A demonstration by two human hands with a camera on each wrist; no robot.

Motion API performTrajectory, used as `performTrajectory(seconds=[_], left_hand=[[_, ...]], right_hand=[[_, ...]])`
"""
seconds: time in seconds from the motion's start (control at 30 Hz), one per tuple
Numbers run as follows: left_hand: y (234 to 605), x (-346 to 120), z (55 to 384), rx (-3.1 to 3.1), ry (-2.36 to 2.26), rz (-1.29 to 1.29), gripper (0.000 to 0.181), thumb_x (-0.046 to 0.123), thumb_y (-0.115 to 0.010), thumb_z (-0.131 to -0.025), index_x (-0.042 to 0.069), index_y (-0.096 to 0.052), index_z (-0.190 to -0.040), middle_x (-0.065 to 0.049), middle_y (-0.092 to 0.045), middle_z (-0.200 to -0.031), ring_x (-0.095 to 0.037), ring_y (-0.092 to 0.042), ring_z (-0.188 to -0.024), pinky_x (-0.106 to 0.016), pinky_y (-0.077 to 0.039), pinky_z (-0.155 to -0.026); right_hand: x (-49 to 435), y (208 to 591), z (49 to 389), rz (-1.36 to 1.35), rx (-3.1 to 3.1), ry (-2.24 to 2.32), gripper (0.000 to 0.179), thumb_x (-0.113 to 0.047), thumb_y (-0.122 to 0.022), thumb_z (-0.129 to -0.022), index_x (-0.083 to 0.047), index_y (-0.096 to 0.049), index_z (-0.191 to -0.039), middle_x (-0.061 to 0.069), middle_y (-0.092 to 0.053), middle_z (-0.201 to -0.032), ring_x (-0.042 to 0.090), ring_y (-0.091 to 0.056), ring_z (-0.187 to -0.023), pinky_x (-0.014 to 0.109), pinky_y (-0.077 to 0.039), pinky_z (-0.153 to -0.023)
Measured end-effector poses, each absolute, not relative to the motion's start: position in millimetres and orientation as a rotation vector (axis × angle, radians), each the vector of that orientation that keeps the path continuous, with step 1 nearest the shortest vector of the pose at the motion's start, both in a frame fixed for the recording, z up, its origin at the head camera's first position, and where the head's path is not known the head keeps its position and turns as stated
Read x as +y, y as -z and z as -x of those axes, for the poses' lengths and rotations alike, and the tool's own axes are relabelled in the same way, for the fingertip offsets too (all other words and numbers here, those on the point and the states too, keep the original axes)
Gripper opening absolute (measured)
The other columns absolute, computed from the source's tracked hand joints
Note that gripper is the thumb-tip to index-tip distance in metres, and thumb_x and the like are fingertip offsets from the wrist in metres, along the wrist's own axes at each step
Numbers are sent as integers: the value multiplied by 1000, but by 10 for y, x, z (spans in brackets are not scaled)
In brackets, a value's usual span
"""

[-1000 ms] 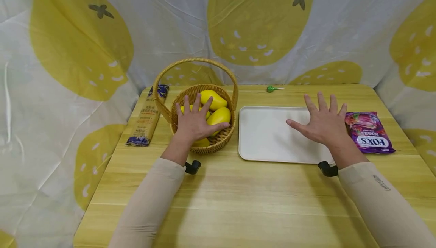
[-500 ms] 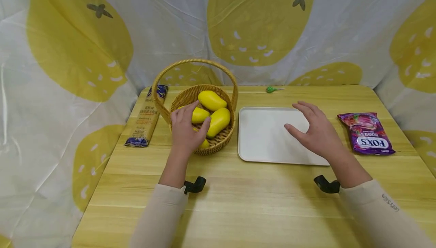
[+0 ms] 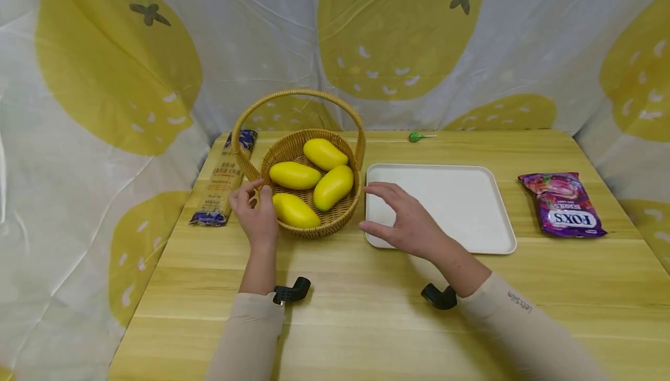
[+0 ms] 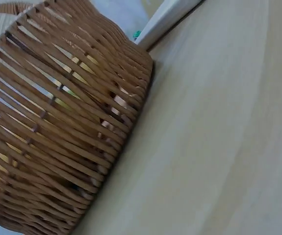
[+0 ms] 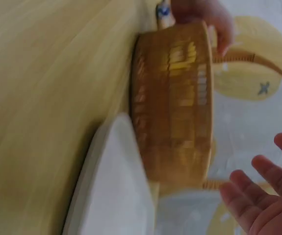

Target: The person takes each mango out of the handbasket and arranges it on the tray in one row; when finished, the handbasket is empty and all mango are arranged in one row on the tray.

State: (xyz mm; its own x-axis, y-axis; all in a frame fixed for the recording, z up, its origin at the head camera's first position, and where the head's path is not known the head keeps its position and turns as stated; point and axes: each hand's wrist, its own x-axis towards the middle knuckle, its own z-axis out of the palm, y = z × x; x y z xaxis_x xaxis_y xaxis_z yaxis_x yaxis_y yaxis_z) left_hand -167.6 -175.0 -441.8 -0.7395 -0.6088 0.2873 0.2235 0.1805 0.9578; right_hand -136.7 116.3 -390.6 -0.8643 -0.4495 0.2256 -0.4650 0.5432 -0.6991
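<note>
A round wicker basket with a tall arched handle stands left of centre in the head view. Several yellow mangoes lie inside it. My left hand is at the basket's left rim, its fingers loosely bent; whether it touches the rim I cannot tell. The right hand, fingers spread from the thumb and holding nothing, hovers over the left end of a white tray, facing the basket's right side. In the right wrist view, its fingers show apart from the wicker wall.
Left of the basket lies a long pasta packet with blue ends. A green lollipop is near the table's back edge. Right of the tray rests a purple candy bag. Lemon-print cloth hangs behind the wooden table.
From spread flat above the basket, my left hand has drawn back to its left rim with fingers bending. My right hand has swept left across the tray towards the basket.
</note>
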Motion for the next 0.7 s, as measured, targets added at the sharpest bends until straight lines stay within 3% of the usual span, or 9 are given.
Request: performTrajectory(seconds=[0.13, 0.23, 0.33, 0.7], left_hand=[[4536, -1792, 1705, -1750, 1753, -373, 21, 3, -59, -95, -8, -66, -111, -1, -43, -117, -17, -45, -108, -26, -41, -88], [4603, -1824, 1728, -1752, 1822, -323, 27, -1, -56, -94, -11, -66, -117, -15, -50, -135, -24, -45, -131, -30, -42, -104], [4646, -1857, 1743, -1747, 1891, -271, 35, -2, -52, -92, -11, -64, -124, -23, -51, -146, -27, -35, -149, -36, -30, -122], [4708, -1894, 1712, -1689, 2043, -265, 40, -1, -49, -94, -3, -63, -132, -15, -48, -155, -20, -34, -150, -38, -31, -123]], right_hand=[[796, 3837, 1442, -863, -2732, -1484, 68, -34, -78, -90, -14, -51, -148, 10, -51, -151, 30, -53, -136, 50, -50, -108], [544, 3798, 1517, -827, -2731, -1746, 68, -37, -78, -90, -22, -49, -151, 6, -49, -154, 29, -53, -137, 51, -50, -108], [315, 3793, 1601, -779, -2723, -1978, 68, -39, -78, -90, -31, -48, -150, 0, -44, -158, 31, -50, -142, 52, -48, -110], [-201, 3928, 1856, -878, -2877, -1810, 77, -41, -80, -88, -22, -45, -154, 0, -45, -160, 29, -42, -148, 49, -39, -119]])
